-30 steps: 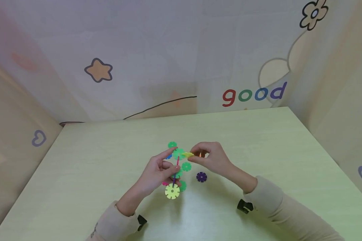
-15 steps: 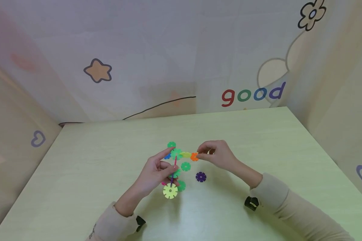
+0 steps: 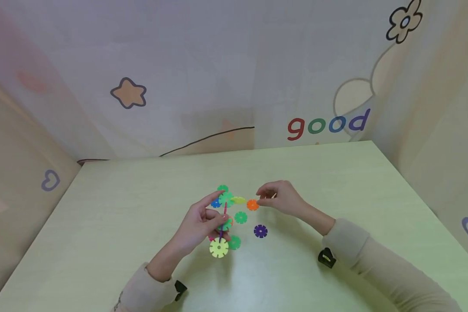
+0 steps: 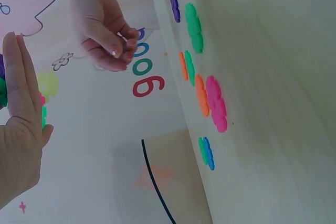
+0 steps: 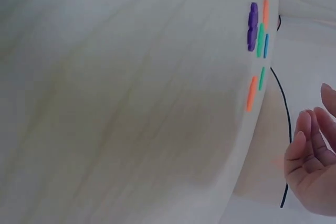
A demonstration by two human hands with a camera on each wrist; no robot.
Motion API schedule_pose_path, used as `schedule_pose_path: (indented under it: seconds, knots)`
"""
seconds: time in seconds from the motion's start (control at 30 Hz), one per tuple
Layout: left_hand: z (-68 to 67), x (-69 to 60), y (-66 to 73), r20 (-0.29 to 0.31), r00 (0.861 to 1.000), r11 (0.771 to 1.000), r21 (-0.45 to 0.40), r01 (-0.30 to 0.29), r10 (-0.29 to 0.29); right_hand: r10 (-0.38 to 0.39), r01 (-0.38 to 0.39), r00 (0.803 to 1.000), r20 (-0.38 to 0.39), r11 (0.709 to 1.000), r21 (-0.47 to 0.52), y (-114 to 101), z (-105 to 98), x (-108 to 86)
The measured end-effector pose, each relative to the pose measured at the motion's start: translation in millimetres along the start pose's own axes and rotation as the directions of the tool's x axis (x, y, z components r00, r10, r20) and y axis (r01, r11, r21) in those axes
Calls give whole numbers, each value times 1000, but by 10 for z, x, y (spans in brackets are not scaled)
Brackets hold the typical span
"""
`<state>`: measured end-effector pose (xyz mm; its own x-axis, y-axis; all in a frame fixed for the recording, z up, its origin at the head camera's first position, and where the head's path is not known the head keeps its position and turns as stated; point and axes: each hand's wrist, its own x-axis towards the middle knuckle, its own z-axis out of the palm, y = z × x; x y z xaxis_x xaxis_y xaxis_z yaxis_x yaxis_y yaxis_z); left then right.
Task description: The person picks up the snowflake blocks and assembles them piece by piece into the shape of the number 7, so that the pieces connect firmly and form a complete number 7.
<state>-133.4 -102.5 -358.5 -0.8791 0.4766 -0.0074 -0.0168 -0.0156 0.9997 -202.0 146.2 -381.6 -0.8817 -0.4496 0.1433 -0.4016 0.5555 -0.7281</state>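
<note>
My left hand (image 3: 198, 223) grips a chain of slotted snowflake discs above the table. Its upper green disc (image 3: 225, 199) sits near the tip of the index finger, with a pink disc (image 3: 225, 209) edge-on below. Lower down are a purple disc (image 3: 220, 234), also edge-on, and a pale yellow disc (image 3: 219, 248) at the near end. A yellow disc (image 3: 239, 200) juts right from the upper green one. Holding nothing, my right hand (image 3: 282, 198) hovers apart from the chain, fingers loosely curled; in the right wrist view its fingers (image 5: 314, 140) are bare.
Loose discs lie on the table (image 3: 140, 208): orange (image 3: 252, 205), dark purple (image 3: 260, 231), green (image 3: 240, 217), another green (image 3: 234, 242) and blue (image 3: 215, 203). A pink disc (image 4: 216, 103) shows in the left wrist view. A printed cloth wall (image 3: 203, 65) stands behind.
My right hand has let go of the yellow disc and moved right, baring the orange disc on the table. The yellow disc stays on the chain in my left hand.
</note>
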Motion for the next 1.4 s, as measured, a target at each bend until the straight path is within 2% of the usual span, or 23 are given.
schedule_pose_path:
  seconds: [0.13, 0.27, 0.47, 0.87, 1.4]
  knots:
    - [-13, -10, 4, 10, 1000, 1000, -9, 7, -7, 48, -46, 996, 75, 999, -29, 84, 26, 57]
    - [-17, -16, 17, 13, 1000, 1000, -12, 16, -16, 97, -91, 984, 150, 995, -52, 162, 58, 120]
    - [-16, -20, 24, 23, 1000, 1000, -19, 16, -16, 159, -151, 964, 212, 987, -57, 224, 101, 167]
    - [-6, -18, 14, 27, 999, 999, -11, 36, -36, 200, -186, 962, 184, 978, -93, 279, 221, 224]
    - [-28, -28, 28, 18, 999, 999, -14, 29, -29, 227, -207, 958, 173, 970, -125, 269, 235, 275]
